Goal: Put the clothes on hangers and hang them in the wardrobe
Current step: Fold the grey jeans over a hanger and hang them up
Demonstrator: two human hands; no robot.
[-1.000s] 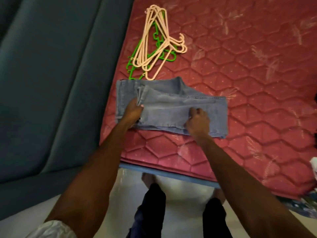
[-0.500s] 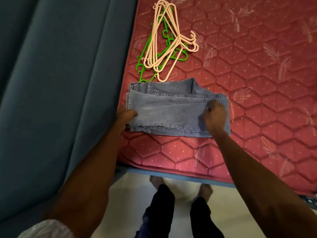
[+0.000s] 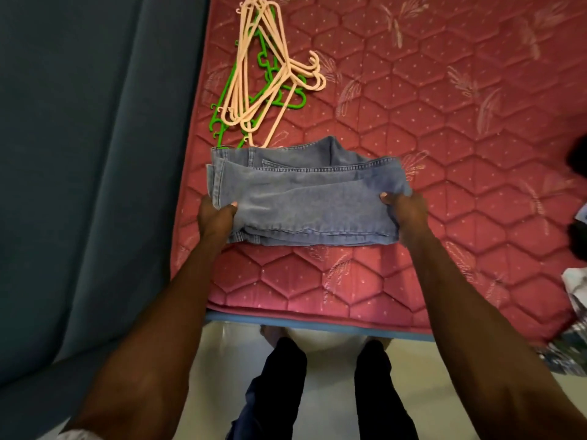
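One garment in hand: a folded pair of light blue denim jeans point(image 3: 305, 201), lying on the near part of the red quilted mattress point(image 3: 444, 138), not far from its near edge.
Left hand: the left hand point(image 3: 216, 217) grips the left end of the jeans, thumb on top of the cloth and the other fingers tucked under the fold.
Right hand: the right hand point(image 3: 408, 214) grips the right end the same way, thumb over the top layer, fingers curled round the edge.
Hangers: a loose heap of pale peach plastic hangers point(image 3: 263, 68) lies over a few bright green plastic hangers point(image 3: 270, 100), just beyond the far edge of the jeans, towards the left side of the mattress.
Done so far: from where I stand, nothing shows as hung; the jeans are folded into a neat band, and no hanger has cloth on it.
Step in hand: it looks like the fold is being squared up or lifted, ready to go over a hanger bar.
Left to do: pick a hanger from the heap, drape the jeans over it, carry it to the wardrobe.
Wardrobe: not in sight.
More clothes: scraps of pale and patterned fabric point(image 3: 575, 290) show at the right edge, too cut off to name.
Left of the bed: a dark teal padded panel point(image 3: 95, 154).
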